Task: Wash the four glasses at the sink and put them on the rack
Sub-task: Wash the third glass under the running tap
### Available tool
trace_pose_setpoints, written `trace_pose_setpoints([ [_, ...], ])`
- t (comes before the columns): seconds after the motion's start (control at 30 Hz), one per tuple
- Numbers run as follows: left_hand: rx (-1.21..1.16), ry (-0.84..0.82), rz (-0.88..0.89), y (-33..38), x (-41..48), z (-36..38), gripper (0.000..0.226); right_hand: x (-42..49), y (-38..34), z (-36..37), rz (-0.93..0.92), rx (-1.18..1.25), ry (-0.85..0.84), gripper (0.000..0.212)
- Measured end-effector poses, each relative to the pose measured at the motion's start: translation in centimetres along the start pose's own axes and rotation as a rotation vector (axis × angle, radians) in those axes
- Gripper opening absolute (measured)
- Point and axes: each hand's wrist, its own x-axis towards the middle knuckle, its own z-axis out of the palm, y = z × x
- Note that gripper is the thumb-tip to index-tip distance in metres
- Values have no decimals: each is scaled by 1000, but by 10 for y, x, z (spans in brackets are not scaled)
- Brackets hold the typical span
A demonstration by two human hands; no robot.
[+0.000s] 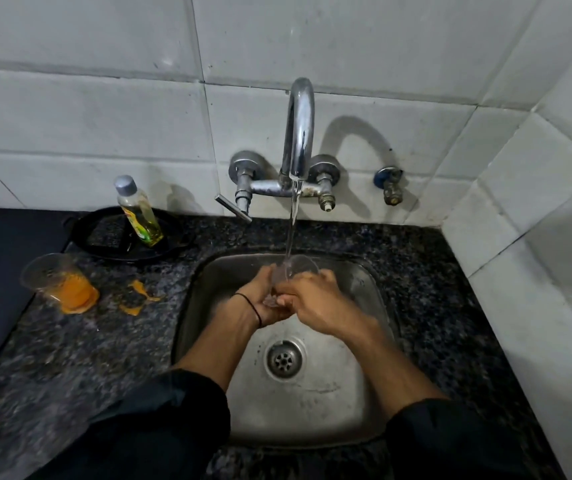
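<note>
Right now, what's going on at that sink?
A person is rinsing a clear drinking glass under the stream from the chrome wall tap. The left hand and right hand both grip it over the steel sink. A second clear glass with orange residue sits on the dark granite counter to the left, beside an orange spill. No rack is in view.

2 glasses are in view, a clear glass [300,266] and a juice glass [56,280]. There are 2 hands, left hand [262,299] and right hand [319,303]. Also 1 tap [300,133], 1 sink [346,393], 1 bottle [139,211], 1 pan [97,233].
</note>
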Motion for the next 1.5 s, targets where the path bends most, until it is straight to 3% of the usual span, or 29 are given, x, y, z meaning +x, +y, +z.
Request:
trace_pose_setpoints([
  [0.07, -86, -9, 109, -15, 7, -2, 44, 4, -14, -13, 76, -102, -91, 26],
  [0.13, -195, 10, 196, -28, 13, -6, 36, 10, -31, -16, 152, 55, -30, 14],
  [0.17, -214, 32, 228, -30, 14, -8, 35, 13, -38, -16, 184, 104, 18, 18],
  [0.23, -165, 18, 194, -30, 14, -14, 36, 18, -48, -14, 212, 11, 102, 24],
  [0.3, -24, 19, 88, -23, 5, -20, 42, 20, -51, -16, 199, -125, 128, 26],
  [0.37, 258, 150, 99, -8, 2, -25, 47, 19, -52, -25, 171, -174, 119, 26],
  [0.4, 417, 266, 181, 2, 1, -26, 45, 18, -53, -30, 160, -183, 116, 25],
  [0.47, 497, 362, 476, 23, -2, -21, 45, 16, -55, -38, 139, -215, 109, 24],
  [0.53, 390, 282, 721, 45, -11, -7, 59, 13, -59, -44, 124, -236, 77, 20],
  [0.6, 438, 272, 890, 63, -14, 8, 50, 11, -62, -48, 110, -240, 55, 15],
  [0.8, 1230, 578, 1132, 64, -17, 11, 47, 9, -60, -56, 107, -251, 53, 19],
  [0.93, 1447, 680, 1140, 68, -29, 6, 52, 11, -48, -59, 100, -168, 100, 22],
  [1.0, 1314, 582, 1121, 68, -25, 3, 64, 14, -40, -56, 120, -9, 138, 19],
  [1.07, 896, 391, 1058, 53, -26, 0, 71, 17, -35, -51, 167, 205, 211, 19],
  [1.13, 516, 262, 883, 29, -30, -5, 56, 19, -32, -43, 247, 477, 337, 22],
  [1.23, 314, 78, 685, 0, -34, -16, 21, 15, -25, -30, 397, 1109, 399, 26],
  [1.3, 188, -56, 690, -9, -37, -20, 27, 8, -23, -17, 483, 1493, 340, 31],
  [1.4, 271, -93, 784, -18, -41, -11, 50, 6, -28, 14, 652, 1838, 415, 38],
  [1.5, 581, -71, 890, -29, -47, 6, 49, 4, -36, 34, 817, 1878, 521, 35],
])
